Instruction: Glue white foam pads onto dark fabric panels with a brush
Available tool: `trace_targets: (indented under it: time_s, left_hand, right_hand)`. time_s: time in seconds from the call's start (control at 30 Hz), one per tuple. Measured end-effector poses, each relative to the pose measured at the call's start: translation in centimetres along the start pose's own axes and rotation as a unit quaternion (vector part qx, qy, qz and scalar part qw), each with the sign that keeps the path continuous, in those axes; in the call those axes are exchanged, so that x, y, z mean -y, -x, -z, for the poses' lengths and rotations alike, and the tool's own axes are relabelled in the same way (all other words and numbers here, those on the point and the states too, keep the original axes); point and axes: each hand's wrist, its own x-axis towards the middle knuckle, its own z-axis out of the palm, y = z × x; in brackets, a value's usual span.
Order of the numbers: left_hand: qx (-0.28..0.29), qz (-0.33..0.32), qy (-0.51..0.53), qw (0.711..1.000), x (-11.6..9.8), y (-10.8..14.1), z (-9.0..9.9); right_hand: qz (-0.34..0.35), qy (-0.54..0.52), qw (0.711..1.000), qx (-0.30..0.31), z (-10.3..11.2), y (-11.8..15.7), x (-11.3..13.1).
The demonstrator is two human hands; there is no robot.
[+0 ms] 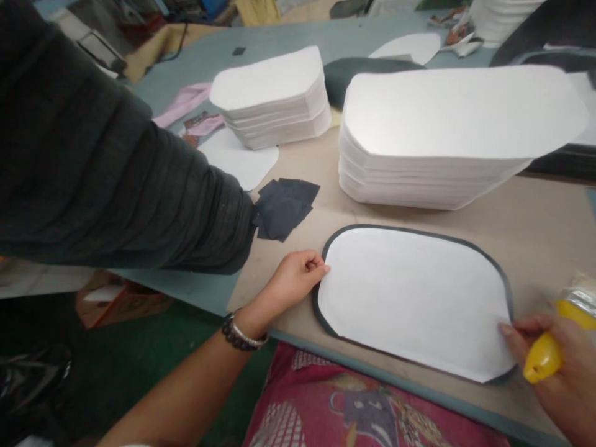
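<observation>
A white rounded sheet (414, 298) lies over a slightly larger dark piece (500, 273), whose edge shows around it. My left hand (298, 279) pinches the left edge of the white sheet between thumb and fingers. At the sheet's right edge, my right hand (554, 354) grips its border with thumb and fingertips. That same hand also holds a brush with a yellow handle (544, 357), its bristles pointing up and to the right.
Two tall stacks of white sheets (274, 81) (447, 118) stand behind. Small black squares (285, 208) are piled left of centre. A big stack of dark pieces (139, 167) fills the left. The table's front edge (395, 380) runs past my lap.
</observation>
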Motion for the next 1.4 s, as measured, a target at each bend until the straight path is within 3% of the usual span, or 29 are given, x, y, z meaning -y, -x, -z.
trace_targets:
  time_s: [0.3, 0.5, 0.77, 1.07, 1.4]
  left_hand:
    - [0.007, -0.036, 0.017, 0.999, 1.5, -0.5, -0.4]
    - [-0.006, -0.051, 0.003, 0.999, 1.5, -0.6, -0.5]
    - [0.004, -0.062, -0.014, 0.998, 0.5, -0.5, 0.1]
    - [-0.002, 0.011, -0.095, 0.995, 1.0, -1.2, 0.3]
    - [-0.002, 0.038, -0.099, 0.994, 1.8, -1.3, 0.4]
  right_hand:
    - [-0.037, 0.089, 0.995, 0.002, 1.3, 0.1, 2.0]
    - [0.047, 0.079, 0.995, -0.033, 1.3, 0.3, 2.2]
    - [0.050, 0.021, 0.997, -0.046, 1.2, 0.4, 3.2]
    - [0.088, -0.095, 0.989, -0.064, 0.2, 0.1, 3.4]
    - [0.098, -0.111, 0.986, -0.072, 0.1, 0.1, 3.6]
